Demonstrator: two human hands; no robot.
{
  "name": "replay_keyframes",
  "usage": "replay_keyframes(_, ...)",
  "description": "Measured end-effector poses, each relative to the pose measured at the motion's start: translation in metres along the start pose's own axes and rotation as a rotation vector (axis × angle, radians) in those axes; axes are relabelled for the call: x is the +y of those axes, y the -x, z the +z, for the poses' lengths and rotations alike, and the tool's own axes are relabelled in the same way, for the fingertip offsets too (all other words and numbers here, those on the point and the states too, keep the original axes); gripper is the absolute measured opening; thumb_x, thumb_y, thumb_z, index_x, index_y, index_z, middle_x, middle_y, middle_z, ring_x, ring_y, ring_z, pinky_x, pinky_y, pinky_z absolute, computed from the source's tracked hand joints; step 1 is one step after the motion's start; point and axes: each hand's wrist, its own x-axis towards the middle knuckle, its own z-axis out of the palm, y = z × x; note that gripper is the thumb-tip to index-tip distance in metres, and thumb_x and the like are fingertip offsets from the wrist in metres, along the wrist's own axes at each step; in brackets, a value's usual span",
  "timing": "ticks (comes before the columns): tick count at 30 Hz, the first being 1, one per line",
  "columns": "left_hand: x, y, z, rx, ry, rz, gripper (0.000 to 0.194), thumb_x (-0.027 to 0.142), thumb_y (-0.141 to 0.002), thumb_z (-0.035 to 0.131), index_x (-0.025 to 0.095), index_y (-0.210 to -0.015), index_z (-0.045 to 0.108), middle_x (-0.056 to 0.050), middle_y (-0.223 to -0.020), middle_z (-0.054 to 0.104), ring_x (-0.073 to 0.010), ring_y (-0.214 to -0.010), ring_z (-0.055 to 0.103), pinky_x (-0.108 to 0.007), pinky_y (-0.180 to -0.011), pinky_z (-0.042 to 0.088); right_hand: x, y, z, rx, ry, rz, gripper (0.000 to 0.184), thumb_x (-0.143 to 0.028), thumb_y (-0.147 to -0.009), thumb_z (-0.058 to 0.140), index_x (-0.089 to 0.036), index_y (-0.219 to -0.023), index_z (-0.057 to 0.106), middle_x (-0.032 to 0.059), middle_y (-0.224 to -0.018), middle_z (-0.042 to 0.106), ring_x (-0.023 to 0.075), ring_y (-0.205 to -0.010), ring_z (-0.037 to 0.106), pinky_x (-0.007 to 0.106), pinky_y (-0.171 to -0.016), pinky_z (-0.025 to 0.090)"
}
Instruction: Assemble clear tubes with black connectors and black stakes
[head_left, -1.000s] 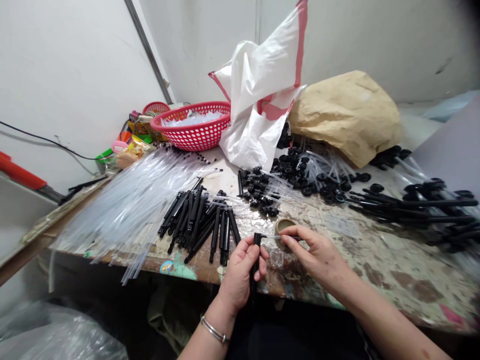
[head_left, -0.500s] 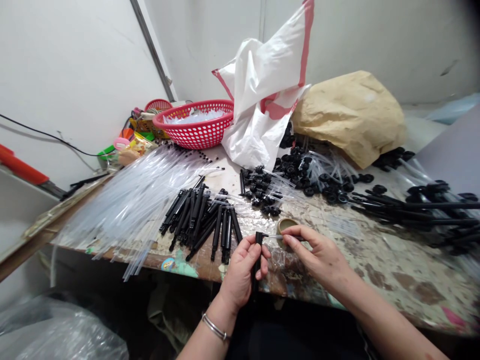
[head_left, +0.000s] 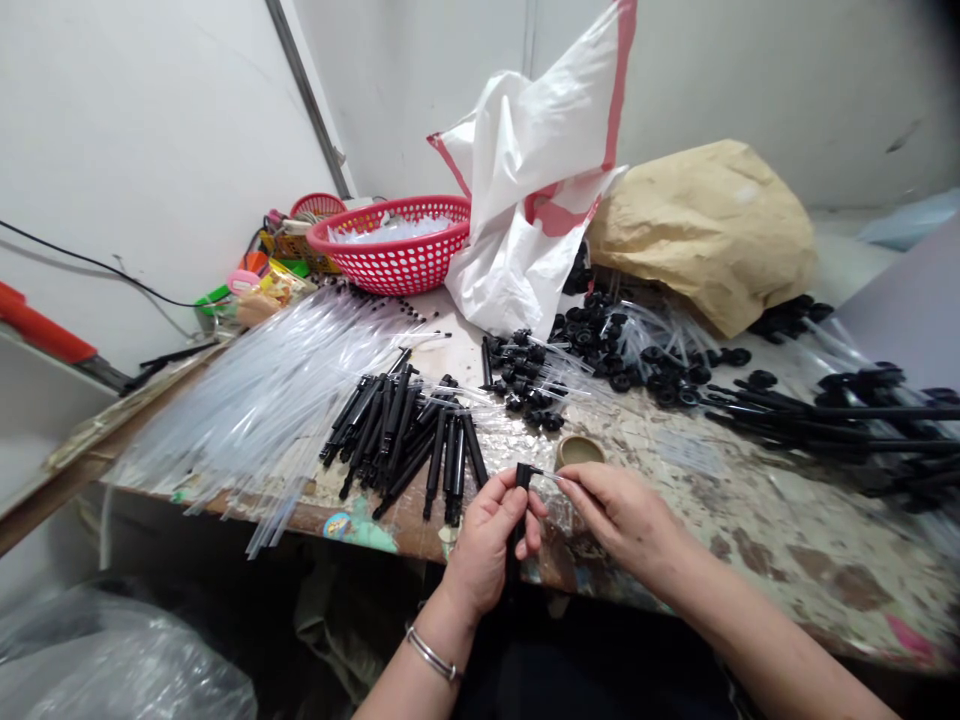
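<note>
My left hand is wrapped round a black plastic tube, held upright near the table's front edge, with a small side nozzle at its top. My right hand pinches a thin clear tube that runs level to that nozzle. Whether the clear tube sits inside the nozzle or only against it, I cannot tell. A small round brown bowl stands just behind my right fingers. Several similar black tubes lie in a pile to the left of my hands.
Long clear tubes spread over the table's left side. Black fittings with clear tubes lie behind my hands. A red basket, a white sack and brown paper stand at the back. Black pump parts lie at right.
My right hand has shifted slightly left along the clear tube, toward the nozzle, so less of the tube shows between the hands. My left hand keeps its hold. The view has shifted slightly.
</note>
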Motion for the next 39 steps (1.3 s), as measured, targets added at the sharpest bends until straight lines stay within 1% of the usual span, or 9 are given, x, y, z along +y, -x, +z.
replay_keyframes(4,0.000,0.000,0.000,-0.023,-0.026,-0.002,0.022,0.034,-0.085,0.053,0.013,-0.089,0.059,0.000,-0.072,0.054,-0.0028,-0.045,0.037,-0.019,-0.042,0.022,0.002,-0.001,0.001,-0.015,0.055,-0.027,0.029,-0.026,-0.091,0.036,-0.017,-0.080,0.062,0.0054,-0.069,0.064,0.0170,-0.066,0.059,0.029,-0.062,0.041)
replay_keyframes(11,0.000,-0.001,-0.001,-0.076,-0.039,-0.071,0.025,0.037,-0.085,0.052,0.014,-0.078,0.057,0.006,-0.053,0.041,-0.0046,-0.042,0.030,-0.020,-0.042,0.020,-0.001,-0.004,-0.002,0.025,0.111,-0.076,0.026,-0.024,-0.090,0.039,-0.017,-0.081,0.062,0.0050,-0.072,0.066,0.0170,-0.067,0.059,0.028,-0.064,0.039)
replay_keyframes(20,0.000,-0.002,-0.002,-0.110,0.004,-0.105,0.026,0.038,-0.085,0.053,0.014,-0.075,0.055,0.006,-0.055,0.040,-0.0039,-0.043,0.029,-0.019,-0.041,0.020,-0.003,-0.006,0.001,-0.065,0.093,-0.035,0.031,-0.025,-0.090,0.036,-0.016,-0.076,0.063,0.0063,-0.069,0.064,0.0175,-0.067,0.059,0.028,-0.062,0.040)
replay_keyframes(25,0.000,-0.002,-0.003,-0.110,0.064,-0.110,0.024,0.035,-0.085,0.054,0.013,-0.077,0.056,0.003,-0.063,0.045,-0.0027,-0.043,0.029,-0.018,-0.040,0.019,-0.005,-0.009,0.002,-0.060,0.100,-0.055,0.032,-0.024,-0.089,0.035,-0.016,-0.075,0.063,0.0064,-0.067,0.063,0.0175,-0.064,0.059,0.028,-0.059,0.039)
replay_keyframes(29,0.000,-0.001,-0.002,-0.092,0.052,-0.079,0.025,0.035,-0.086,0.052,0.013,-0.077,0.058,0.004,-0.056,0.045,-0.0036,-0.042,0.034,-0.017,-0.041,0.024,-0.007,-0.014,0.002,-0.050,0.055,-0.034,0.032,-0.026,-0.089,0.036,-0.017,-0.074,0.063,0.0049,-0.066,0.063,0.0169,-0.063,0.058,0.028,-0.060,0.040)
replay_keyframes(31,-0.001,0.001,-0.002,-0.074,0.042,-0.049,0.027,0.039,-0.085,0.052,0.013,-0.088,0.060,0.001,-0.059,0.053,-0.0064,-0.046,0.044,-0.018,-0.045,0.033,-0.008,-0.017,-0.005,-0.061,0.015,-0.051,0.032,-0.027,-0.089,0.037,-0.018,-0.072,0.062,0.0036,-0.065,0.063,0.0157,-0.061,0.057,0.027,-0.059,0.041)
replay_keyframes(34,-0.002,0.003,0.000,-0.061,0.118,-0.002,0.041,0.044,-0.083,0.054,0.014,-0.110,0.058,-0.007,-0.084,0.063,-0.0143,-0.067,0.060,-0.027,-0.063,0.046,-0.011,-0.028,-0.024,-0.005,-0.052,-0.048,0.030,-0.031,-0.089,0.039,-0.018,-0.077,0.064,0.0036,-0.069,0.064,0.0153,-0.063,0.058,0.026,-0.059,0.042)
replay_keyframes(36,-0.002,0.004,0.001,-0.052,0.180,0.005,0.045,0.044,-0.080,0.058,0.014,-0.113,0.058,-0.009,-0.092,0.063,-0.0186,-0.080,0.063,-0.032,-0.075,0.046,-0.015,-0.039,-0.041,0.089,-0.112,0.013,0.029,-0.036,-0.087,0.043,-0.019,-0.084,0.065,0.0043,-0.078,0.067,0.0165,-0.070,0.060,0.026,-0.063,0.044)
replay_keyframes(39,-0.003,0.004,0.001,-0.018,0.186,-0.043,0.054,0.031,-0.070,0.073,0.016,-0.119,0.055,-0.008,-0.093,0.064,-0.0208,-0.083,0.065,-0.036,-0.080,0.045,-0.025,-0.063,-0.058,0.176,-0.222,0.114,0.031,-0.043,-0.084,0.049,-0.020,-0.092,0.067,0.0036,-0.085,0.069,0.0184,-0.077,0.062,0.026,-0.068,0.046)
